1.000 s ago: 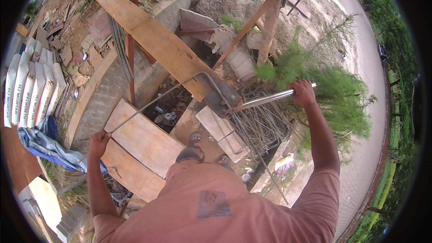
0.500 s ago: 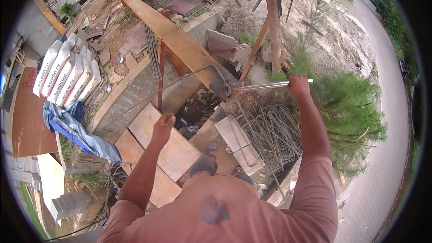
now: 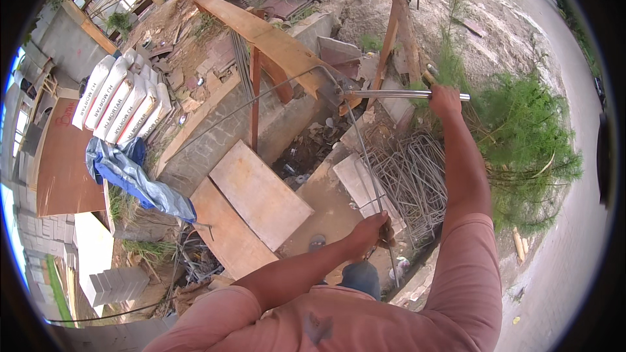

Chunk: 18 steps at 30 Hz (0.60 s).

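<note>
**Bent metal rod [image 3: 363, 153] at the near end of a wooden counter [image 3: 261, 31]**

The rod is seated at a dark metal plate [image 3: 332, 93], which is carried on the near end of the raised counter. From the bend, one length of the rod is extended to the left across the counter; the other is directed downward, toward the body. A shiny metal pipe [image 3: 391, 94] is extended to the right from the plate. It is grasped near its outer end by the right hand [image 3: 446, 101], whose fingers are wrapped over it. The lower length of the rod is grasped by the left hand [image 3: 373, 231], well below the plate; part of this grip is hidden. Below the pipe, bent metal bars [image 3: 420, 182] are heaped in a tangle, beside which a narrow pale slab [image 3: 357, 182] is laid. The right forearm is bordered by a green shrub [image 3: 521, 146]. At far left, white bags [image 3: 124, 101] are stacked above a blue-and-grey tarp [image 3: 153, 186].
</note>
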Tool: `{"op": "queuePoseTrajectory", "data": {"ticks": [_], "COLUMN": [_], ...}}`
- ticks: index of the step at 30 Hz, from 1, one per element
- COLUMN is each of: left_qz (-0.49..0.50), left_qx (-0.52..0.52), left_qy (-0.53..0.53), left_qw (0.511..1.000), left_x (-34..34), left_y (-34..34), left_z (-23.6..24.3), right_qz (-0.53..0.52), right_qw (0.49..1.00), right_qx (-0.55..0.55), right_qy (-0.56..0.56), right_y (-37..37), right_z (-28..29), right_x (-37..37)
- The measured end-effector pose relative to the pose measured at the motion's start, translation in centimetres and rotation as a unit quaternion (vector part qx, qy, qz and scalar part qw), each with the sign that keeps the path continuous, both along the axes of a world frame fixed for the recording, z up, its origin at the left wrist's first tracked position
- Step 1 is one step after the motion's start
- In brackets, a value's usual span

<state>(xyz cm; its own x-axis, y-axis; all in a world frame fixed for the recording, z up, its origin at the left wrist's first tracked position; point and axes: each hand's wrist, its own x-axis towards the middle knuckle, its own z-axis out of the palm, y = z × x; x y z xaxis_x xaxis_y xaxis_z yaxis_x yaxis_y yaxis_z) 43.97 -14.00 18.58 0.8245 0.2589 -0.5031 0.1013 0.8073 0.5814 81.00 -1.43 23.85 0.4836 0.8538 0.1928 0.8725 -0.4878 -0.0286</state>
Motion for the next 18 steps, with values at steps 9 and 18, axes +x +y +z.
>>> {"op": "queuePoseTrajectory", "data": {"ticks": [9,18], "left_qz": [-0.027,-0.065], "left_qx": [0.346,0.694], "left_qy": [0.287,0.42], "left_qw": [0.893,0.581], "left_x": [-16.4,-21.0], "left_y": [13.2,21.0], "left_z": [0.5,2.5], "right_qz": [-0.1,-0.113], "right_qw": [0.991,0.983], "right_qx": [0.077,0.072], "right_qy": [0.041,0.124], "right_y": [-10.3,-13.0], "right_z": [-1.1,0.1], "right_x": [-14.5,-22.9]}}
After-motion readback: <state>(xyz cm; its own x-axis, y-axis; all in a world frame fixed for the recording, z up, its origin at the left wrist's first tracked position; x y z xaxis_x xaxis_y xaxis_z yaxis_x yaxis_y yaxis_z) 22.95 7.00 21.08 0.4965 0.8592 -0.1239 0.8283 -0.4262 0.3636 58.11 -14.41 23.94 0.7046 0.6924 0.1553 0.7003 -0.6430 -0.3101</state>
